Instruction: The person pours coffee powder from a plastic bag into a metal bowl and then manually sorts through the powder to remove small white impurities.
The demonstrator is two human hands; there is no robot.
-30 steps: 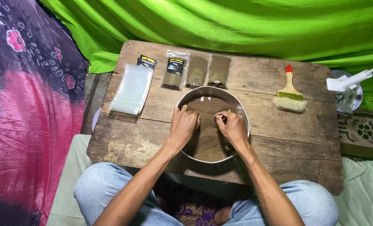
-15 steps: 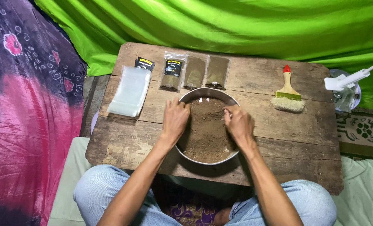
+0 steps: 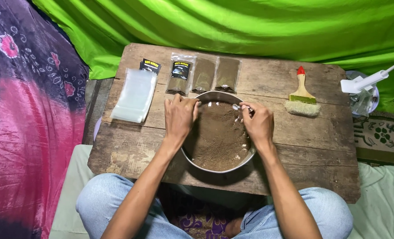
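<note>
A round metal bowl (image 3: pixel 218 166) of brown powder (image 3: pixel 217 137) sits near the middle of the wooden surface (image 3: pixel 312 146), a little toward its near edge, right in front of the seated person. The left hand (image 3: pixel 179 117) rests over the bowl's left rim, fingers curled down and pressed together at the powder's far edge. The right hand (image 3: pixel 259 124) is at the right rim, fingers bent and pinching a small spoon (image 3: pixel 237 107), its bowl showing just past the fingertips.

Along the far edge, just beyond the bowl, lie four small packets (image 3: pixel 204 74) side by side, two with dark labels and two plain brown. A stack of clear plastic bags (image 3: pixel 135 95) lies toward the far left corner. A paintbrush (image 3: pixel 302 97) with a red-tipped wooden handle lies well apart toward the right edge. Green cloth (image 3: pixel 250 26) hangs behind.
</note>
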